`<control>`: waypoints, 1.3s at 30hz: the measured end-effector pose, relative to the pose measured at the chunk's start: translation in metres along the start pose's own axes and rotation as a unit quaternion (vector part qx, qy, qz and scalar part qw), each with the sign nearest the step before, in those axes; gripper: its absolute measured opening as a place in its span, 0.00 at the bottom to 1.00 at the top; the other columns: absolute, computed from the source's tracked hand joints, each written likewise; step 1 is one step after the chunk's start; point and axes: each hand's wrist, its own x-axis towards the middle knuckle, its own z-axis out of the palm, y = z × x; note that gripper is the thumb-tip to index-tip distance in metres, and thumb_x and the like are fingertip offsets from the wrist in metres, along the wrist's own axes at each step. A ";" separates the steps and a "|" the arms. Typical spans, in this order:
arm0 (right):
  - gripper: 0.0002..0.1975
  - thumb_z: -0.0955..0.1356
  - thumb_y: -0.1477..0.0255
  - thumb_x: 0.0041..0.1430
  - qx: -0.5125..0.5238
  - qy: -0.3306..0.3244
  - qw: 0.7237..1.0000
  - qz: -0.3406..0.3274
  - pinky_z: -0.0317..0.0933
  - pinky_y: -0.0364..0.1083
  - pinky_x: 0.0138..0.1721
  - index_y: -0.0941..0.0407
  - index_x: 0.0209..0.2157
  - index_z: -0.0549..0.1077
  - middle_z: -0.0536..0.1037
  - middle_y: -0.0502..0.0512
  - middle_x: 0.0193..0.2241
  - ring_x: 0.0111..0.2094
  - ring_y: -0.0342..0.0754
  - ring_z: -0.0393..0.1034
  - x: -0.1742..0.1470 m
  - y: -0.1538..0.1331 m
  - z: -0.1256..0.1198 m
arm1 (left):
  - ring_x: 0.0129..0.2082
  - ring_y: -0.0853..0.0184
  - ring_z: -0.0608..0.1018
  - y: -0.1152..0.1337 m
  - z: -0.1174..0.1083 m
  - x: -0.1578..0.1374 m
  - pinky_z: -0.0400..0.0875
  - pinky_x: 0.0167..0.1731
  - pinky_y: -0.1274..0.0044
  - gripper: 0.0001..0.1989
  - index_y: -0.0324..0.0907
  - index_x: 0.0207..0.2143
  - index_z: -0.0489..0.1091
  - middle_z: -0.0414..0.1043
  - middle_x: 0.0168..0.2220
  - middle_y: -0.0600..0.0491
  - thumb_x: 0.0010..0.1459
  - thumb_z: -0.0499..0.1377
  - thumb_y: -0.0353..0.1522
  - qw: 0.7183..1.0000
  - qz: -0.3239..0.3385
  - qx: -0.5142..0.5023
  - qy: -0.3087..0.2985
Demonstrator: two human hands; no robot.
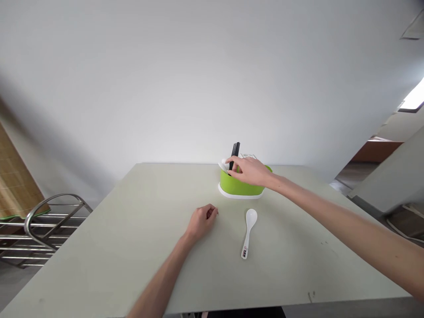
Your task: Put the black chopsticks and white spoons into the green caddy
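Observation:
My right hand (247,170) reaches over a green cutlery holder (240,187) with a white base. Its thumb and index finger are bent around the head of a white spoon (224,164) at the holder's left end. Black chopsticks (235,151) stand upright in the holder, just behind those fingers. My left hand (202,219) rests on the table, loosely curled, with nothing visible in it. Another white spoon (248,232) lies on the tabletop between my forearms, bowl toward the holder, with a small dark print on its handle. My right hand hides part of the holder.
The pale table (132,256) meets a plain white wall (185,88) at its back edge. At the left stands a metal rack (43,229) beside a brown bamboo-like mat (18,176). Thin wire-like tips (248,156) show behind my right hand.

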 end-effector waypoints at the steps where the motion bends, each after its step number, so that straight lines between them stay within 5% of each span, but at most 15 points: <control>1: 0.14 0.66 0.65 0.69 0.021 -0.003 1.000 0.002 0.62 0.46 0.36 0.48 0.54 0.74 0.86 0.49 0.40 0.38 0.49 0.79 -0.010 0.003 -0.004 | 0.26 0.69 0.70 -0.001 0.000 0.001 0.61 0.30 0.76 0.17 0.43 0.34 0.74 0.73 0.26 0.56 0.68 0.52 0.42 1.000 0.002 0.001 0.001; 5: 0.11 0.65 0.64 0.68 0.064 -0.069 0.995 0.019 0.64 0.46 0.36 0.49 0.43 0.78 0.85 0.49 0.37 0.34 0.48 0.77 -0.056 0.018 -0.005 | 0.26 0.69 0.70 0.000 0.000 0.003 0.61 0.30 0.76 0.17 0.43 0.33 0.74 0.72 0.25 0.56 0.68 0.52 0.42 1.000 0.006 0.007 -0.001; 9: 0.14 0.67 0.61 0.65 0.063 -0.150 0.984 0.072 0.65 0.49 0.39 0.50 0.48 0.77 0.85 0.54 0.41 0.42 0.55 0.78 -0.097 0.039 0.023 | 0.26 0.68 0.70 0.006 -0.002 0.004 0.62 0.30 0.76 0.17 0.43 0.34 0.75 0.73 0.26 0.55 0.68 0.52 0.43 1.000 -0.002 0.015 -0.003; 13: 0.16 0.67 0.59 0.66 0.131 -0.148 0.969 0.145 0.67 0.50 0.40 0.51 0.50 0.76 0.84 0.57 0.42 0.42 0.56 0.78 -0.119 0.048 0.064 | 0.26 0.68 0.70 0.010 -0.003 0.004 0.62 0.31 0.75 0.17 0.43 0.34 0.74 0.72 0.26 0.55 0.67 0.52 0.43 1.000 -0.005 0.018 -0.003; 19: 0.08 0.66 0.68 0.68 0.218 -0.123 0.957 0.149 0.67 0.48 0.36 0.52 0.34 0.75 0.82 0.54 0.26 0.30 0.53 0.78 -0.116 0.027 0.098 | 0.25 0.68 0.68 0.012 -0.003 0.004 0.63 0.30 0.76 0.18 0.44 0.33 0.74 0.70 0.24 0.57 0.67 0.52 0.44 1.000 -0.008 0.019 0.007; 22: 0.10 0.65 0.66 0.70 0.244 -0.085 0.956 0.137 0.67 0.46 0.36 0.52 0.36 0.75 0.83 0.52 0.29 0.28 0.50 0.78 -0.103 0.020 0.083 | 0.25 0.68 0.68 0.013 -0.004 0.004 0.63 0.30 0.75 0.18 0.44 0.33 0.74 0.69 0.23 0.56 0.67 0.52 0.45 1.000 -0.009 0.019 0.007; 26: 0.11 0.63 0.64 0.72 0.229 0.049 0.964 0.126 0.67 0.46 0.38 0.52 0.42 0.75 0.84 0.52 0.34 0.30 0.48 0.78 -0.077 0.016 0.029 | 0.25 0.68 0.67 0.014 -0.004 0.004 0.62 0.30 0.76 0.19 0.44 0.33 0.74 0.69 0.24 0.57 0.67 0.52 0.45 1.000 -0.013 0.023 0.008; 32: 0.16 0.59 0.62 0.76 0.029 0.263 0.961 0.081 0.60 0.46 0.37 0.53 0.48 0.76 0.84 0.56 0.45 0.40 0.51 0.78 -0.038 0.006 -0.045 | 0.25 0.68 0.69 0.013 -0.004 0.003 0.63 0.31 0.76 0.18 0.43 0.33 0.74 0.71 0.25 0.56 0.67 0.52 0.44 1.000 -0.009 0.019 0.002; 35: 0.18 0.56 0.64 0.78 -0.075 0.291 0.951 0.071 0.53 0.47 0.34 0.54 0.51 0.74 0.83 0.59 0.49 0.42 0.52 0.76 -0.023 0.005 -0.049 | 0.25 0.68 0.69 0.012 -0.003 0.002 0.62 0.30 0.76 0.18 0.43 0.33 0.74 0.72 0.25 0.56 0.67 0.52 0.44 1.000 -0.004 0.018 0.005; 39: 0.20 0.54 0.67 0.79 -0.151 0.247 0.956 0.043 0.47 0.48 0.31 0.55 0.51 0.75 0.82 0.61 0.48 0.43 0.53 0.74 -0.009 0.003 -0.029 | 0.25 0.68 0.70 0.009 -0.002 0.001 0.62 0.29 0.76 0.18 0.43 0.33 0.75 0.73 0.26 0.55 0.67 0.52 0.43 1.000 -0.001 0.023 0.003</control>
